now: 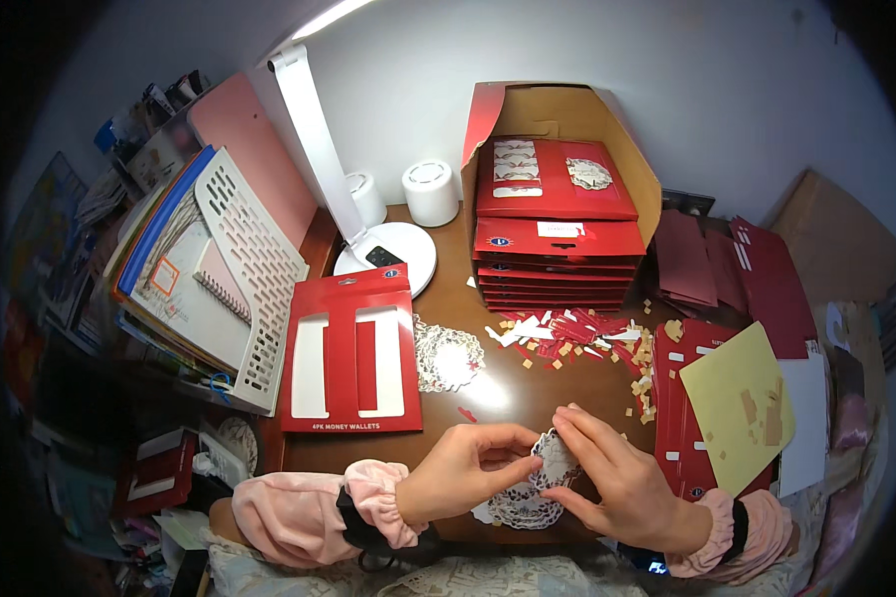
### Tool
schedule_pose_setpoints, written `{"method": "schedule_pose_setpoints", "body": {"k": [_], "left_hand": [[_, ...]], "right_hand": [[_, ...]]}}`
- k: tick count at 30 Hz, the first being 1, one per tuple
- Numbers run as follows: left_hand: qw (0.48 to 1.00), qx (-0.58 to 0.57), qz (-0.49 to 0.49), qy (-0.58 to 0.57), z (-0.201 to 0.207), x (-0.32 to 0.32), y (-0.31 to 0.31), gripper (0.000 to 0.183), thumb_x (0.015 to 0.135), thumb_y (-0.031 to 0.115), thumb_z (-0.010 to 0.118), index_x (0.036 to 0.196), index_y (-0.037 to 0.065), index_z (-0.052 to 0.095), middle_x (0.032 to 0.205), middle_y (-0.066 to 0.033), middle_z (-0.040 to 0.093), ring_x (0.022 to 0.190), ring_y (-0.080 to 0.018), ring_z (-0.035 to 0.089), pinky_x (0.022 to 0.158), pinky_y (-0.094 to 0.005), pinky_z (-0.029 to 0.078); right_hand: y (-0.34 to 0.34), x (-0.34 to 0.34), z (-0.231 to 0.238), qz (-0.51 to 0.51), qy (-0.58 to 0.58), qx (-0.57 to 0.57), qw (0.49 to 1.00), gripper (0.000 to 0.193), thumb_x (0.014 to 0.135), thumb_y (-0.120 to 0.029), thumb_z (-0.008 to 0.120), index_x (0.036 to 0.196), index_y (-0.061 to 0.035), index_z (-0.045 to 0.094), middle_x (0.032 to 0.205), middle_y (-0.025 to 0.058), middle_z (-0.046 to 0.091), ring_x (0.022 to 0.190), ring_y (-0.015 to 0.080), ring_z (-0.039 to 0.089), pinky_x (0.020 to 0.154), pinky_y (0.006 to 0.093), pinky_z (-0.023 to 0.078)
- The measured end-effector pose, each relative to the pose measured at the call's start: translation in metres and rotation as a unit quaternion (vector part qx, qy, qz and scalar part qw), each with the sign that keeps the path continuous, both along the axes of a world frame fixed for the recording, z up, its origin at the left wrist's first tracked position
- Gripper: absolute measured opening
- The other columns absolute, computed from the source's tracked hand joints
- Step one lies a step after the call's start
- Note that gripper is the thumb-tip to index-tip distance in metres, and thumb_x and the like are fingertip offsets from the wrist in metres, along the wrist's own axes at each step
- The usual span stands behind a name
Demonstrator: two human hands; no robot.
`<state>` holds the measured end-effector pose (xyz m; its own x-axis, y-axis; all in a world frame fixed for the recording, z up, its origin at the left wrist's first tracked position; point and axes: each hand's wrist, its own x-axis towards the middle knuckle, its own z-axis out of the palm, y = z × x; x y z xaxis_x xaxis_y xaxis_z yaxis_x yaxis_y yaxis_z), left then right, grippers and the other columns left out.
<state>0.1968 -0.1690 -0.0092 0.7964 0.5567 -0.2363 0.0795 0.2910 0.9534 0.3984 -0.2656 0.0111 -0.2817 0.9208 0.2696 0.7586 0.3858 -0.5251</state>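
Over the near part of the desk I hold a lacy, scalloped paper cut-out (560, 456), tilted up between both hands. My left hand (471, 468) pinches its left edge between thumb and fingers. My right hand (622, 476) closes on the other side, its fingertips at the top edge and its thumb lower down. Beneath them more lacy cut-outs (523, 509) lie on the desk, partly covered by my hands. A second pile of these lacy pieces (446, 356) lies farther off, beside a flat red card package (353, 348) with two white panels.
A cardboard box (637, 159) of stacked red packages stands at the back. Red and white paper scraps (567, 333) and small tan squares lie before it. A yellow sheet (722, 398) rests on red cards at right. At left are a white file holder (259, 298) and a desk lamp (314, 139).
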Motion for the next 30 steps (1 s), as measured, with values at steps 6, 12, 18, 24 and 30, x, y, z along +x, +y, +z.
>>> {"method": "schedule_pose_setpoints", "body": {"k": [6,12,18,24,30], "left_hand": [[0.997,-0.064,-0.007,-0.039,0.005,-0.003,-0.004,0.027,0.094,0.007,0.064,0.119,-0.003,0.062,0.106,-0.0062,0.068,0.097,-0.0086,0.063,0.088,-0.0231,0.051],[0.996,-0.076,-0.035,-0.03,0.017,-0.002,-0.007,0.035,0.093,0.007,0.067,0.125,-0.002,0.058,0.115,-0.0076,0.065,0.105,-0.0112,0.061,0.093,-0.0259,0.05],[0.978,-0.153,-0.089,-0.11,0.006,0.001,-0.01,0.07,0.089,0.01,0.072,0.147,0.002,0.033,0.143,-0.0095,0.043,0.127,-0.0174,0.047,0.104,-0.0314,0.045],[0.976,-0.159,-0.096,-0.113,0.002,0.006,-0.013,0.071,0.087,0.007,0.073,0.146,0.001,0.035,0.138,-0.0085,0.046,0.122,-0.0165,0.051,0.103,-0.0298,0.048],[0.984,-0.123,-0.074,-0.102,0.001,0.004,-0.015,0.065,0.085,0.006,0.075,0.141,0.0,0.042,0.133,-0.0089,0.051,0.114,-0.016,0.056,0.1,-0.0292,0.051]], "right_hand": [[-0.001,0.007,0.013,0.048,0.074,-0.004,0.996,0.07,0.079,-0.016,0.078,0.135,0.0089,0.045,0.135,0.0252,0.048,0.128,0.0365,0.05,0.103,0.0392,0.047],[-0.001,0.016,0.015,0.066,0.133,-0.008,0.989,0.069,0.077,-0.013,0.081,0.134,0.0069,0.047,0.134,0.0243,0.048,0.128,0.035,0.051,0.103,0.0392,0.048],[-0.005,0.012,0.014,0.091,0.178,0.031,0.979,0.07,0.075,-0.013,0.083,0.133,0.0061,0.049,0.135,0.0228,0.049,0.125,0.0361,0.053,0.102,0.0409,0.048],[-0.007,0.009,0.02,0.07,0.142,0.035,0.987,0.07,0.074,-0.018,0.084,0.131,0.0045,0.051,0.131,0.0212,0.054,0.123,0.0363,0.055,0.1,0.0412,0.049],[-0.008,0.013,0.018,0.072,0.176,0.011,0.982,0.071,0.072,-0.023,0.086,0.13,0.0024,0.054,0.129,0.0205,0.056,0.119,0.0329,0.058,0.098,0.0401,0.05]]}}
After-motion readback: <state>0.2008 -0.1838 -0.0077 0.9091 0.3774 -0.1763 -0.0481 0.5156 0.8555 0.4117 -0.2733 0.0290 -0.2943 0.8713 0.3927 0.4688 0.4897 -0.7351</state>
